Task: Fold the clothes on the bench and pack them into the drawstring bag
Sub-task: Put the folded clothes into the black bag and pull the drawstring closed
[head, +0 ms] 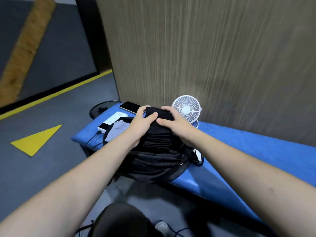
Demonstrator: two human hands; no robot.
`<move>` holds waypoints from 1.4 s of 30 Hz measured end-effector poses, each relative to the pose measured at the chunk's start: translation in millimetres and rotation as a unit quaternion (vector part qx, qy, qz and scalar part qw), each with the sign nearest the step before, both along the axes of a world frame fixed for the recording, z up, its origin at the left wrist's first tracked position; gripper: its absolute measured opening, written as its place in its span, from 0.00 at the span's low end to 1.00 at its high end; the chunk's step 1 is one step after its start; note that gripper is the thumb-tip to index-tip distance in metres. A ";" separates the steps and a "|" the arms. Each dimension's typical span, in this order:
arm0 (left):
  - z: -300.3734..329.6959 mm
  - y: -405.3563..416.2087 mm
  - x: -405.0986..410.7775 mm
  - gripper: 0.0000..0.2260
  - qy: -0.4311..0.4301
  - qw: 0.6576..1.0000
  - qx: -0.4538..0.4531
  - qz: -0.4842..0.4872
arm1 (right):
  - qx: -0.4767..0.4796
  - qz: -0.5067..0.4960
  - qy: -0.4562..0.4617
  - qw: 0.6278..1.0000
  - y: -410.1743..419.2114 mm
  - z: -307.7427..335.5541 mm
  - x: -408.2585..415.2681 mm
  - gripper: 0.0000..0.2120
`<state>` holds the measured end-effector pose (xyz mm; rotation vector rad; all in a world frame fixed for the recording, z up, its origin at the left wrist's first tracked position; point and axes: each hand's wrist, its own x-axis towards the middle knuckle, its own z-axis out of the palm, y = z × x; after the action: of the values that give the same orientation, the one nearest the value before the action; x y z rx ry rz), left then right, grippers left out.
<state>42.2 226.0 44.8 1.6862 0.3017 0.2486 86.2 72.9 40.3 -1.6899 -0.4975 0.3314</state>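
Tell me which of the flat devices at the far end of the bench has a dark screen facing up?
The phone lying nearest the wall, just beyond the left hand. Its face is dark and glossy, while the device beside it, nearer the bench edge, is white.

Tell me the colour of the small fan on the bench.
White; the fan shows clearly in the head view.

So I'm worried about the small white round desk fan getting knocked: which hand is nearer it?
Right. The right hand sits just beside the fan; the left hand is farther left, across the folded black garment.
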 end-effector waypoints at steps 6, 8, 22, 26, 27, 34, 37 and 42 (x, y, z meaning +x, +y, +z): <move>-32.9 27.1 4.3 0.23 0.095 0.961 0.261 0.000 | -0.231 -0.002 -0.102 0.968 27.4 -32.8 11.3 0.28; -40.8 33.9 5.2 0.26 0.096 0.957 0.274 0.006 | -0.266 -0.020 -0.125 0.956 30.7 -37.6 12.3 0.28; 3.3 72.3 -22.9 0.13 -0.029 0.955 0.296 0.011 | -0.284 -0.043 -0.218 0.933 -11.4 -12.6 -0.7 0.26; -3.4 138.8 -45.4 0.06 0.065 0.948 0.284 0.130 | -0.362 -0.103 -0.225 0.899 -51.1 -15.9 2.8 0.17; -8.3 150.5 -50.8 0.06 0.104 0.946 0.273 0.140 | -0.379 -0.116 -0.208 0.895 -59.1 -18.9 3.1 0.16; -28.0 142.8 -63.0 0.06 0.187 0.968 0.165 0.032 | -0.369 -0.131 -0.123 0.912 -67.6 -32.6 -8.3 0.21; -32.2 147.3 -57.3 0.10 0.190 0.967 0.168 0.029 | -0.359 -0.123 -0.114 0.918 -62.3 -33.1 -13.4 0.28; -30.8 145.1 -58.6 0.12 0.207 0.971 0.119 0.020 | -0.349 -0.134 -0.095 0.923 -54.6 -36.7 -15.9 0.28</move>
<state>-16.4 371.1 13.9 1.9670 0.6361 -0.0443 70.3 18.3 3.6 -2.4734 -0.2912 0.1446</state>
